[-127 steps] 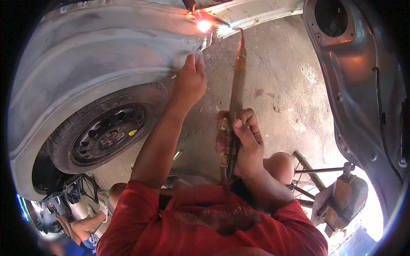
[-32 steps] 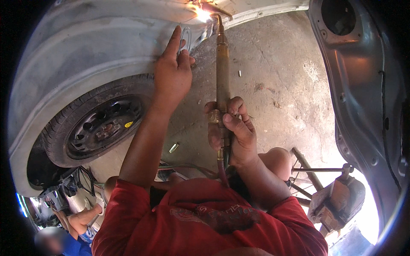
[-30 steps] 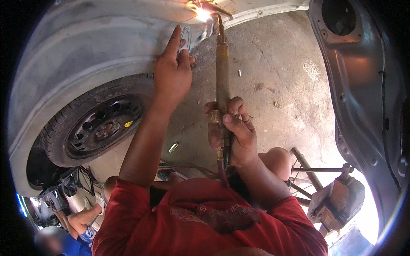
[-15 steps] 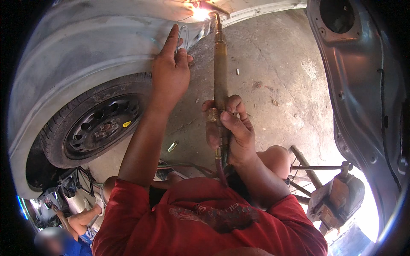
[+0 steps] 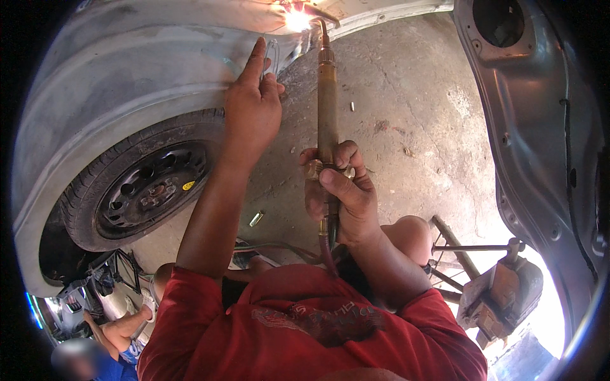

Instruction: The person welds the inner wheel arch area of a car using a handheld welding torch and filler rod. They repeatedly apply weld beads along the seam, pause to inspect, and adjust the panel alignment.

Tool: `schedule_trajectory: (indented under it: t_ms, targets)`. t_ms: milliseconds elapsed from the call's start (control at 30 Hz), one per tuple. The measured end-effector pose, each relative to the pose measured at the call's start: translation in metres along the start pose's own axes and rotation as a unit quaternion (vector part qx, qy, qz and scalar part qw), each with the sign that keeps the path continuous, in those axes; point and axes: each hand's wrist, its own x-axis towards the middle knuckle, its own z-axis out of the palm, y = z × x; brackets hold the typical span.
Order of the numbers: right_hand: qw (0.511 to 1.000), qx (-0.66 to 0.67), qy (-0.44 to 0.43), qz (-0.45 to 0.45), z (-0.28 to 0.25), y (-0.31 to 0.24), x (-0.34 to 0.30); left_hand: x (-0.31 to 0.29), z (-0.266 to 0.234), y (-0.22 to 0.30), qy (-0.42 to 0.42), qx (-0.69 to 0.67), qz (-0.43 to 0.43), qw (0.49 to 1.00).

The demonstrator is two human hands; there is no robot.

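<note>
Grey car body panel (image 5: 146,70) takes the left side and the far edge; its curved rim bounds the concrete floor (image 5: 413,95) there. Grey door-like panel (image 5: 534,127) bounds the floor's right edge. Widest room: the floor between torch and door-like panel. Narrower gap between the two hands. Wheel (image 5: 143,181) sits in the panel's arch at the floor's left edge. Box-like metal piece (image 5: 502,298) near the floor's lower right corner; brownish blocks (image 5: 506,287) show at it, inside or on top cannot tell.

Torch (image 5: 328,105) points to the far edge, bent tip beside a bright flame (image 5: 297,21) at the panel's rim. Right hand (image 5: 352,190): fingers wrapped round the torch handle. Left hand (image 5: 254,111): forefinger extended, looped wire (image 5: 277,57) held in the fingers. Small clear object (image 5: 256,218) on the floor, left of the torch hoses.
</note>
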Motion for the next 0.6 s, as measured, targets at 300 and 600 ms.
schedule_trajectory:
  t_ms: [300,600]
  targets:
    - [1.0,-0.007,0.004,0.004,0.0014,-0.0008,-0.001,0.0006,0.0029,-0.0006,0.028,-0.001,0.012,1.0]
    - [1.0,0.001,0.001,0.003,0.0008,0.0007,-0.001,0.0008,0.0026,-0.0025,0.022,0.007,0.016,1.0]
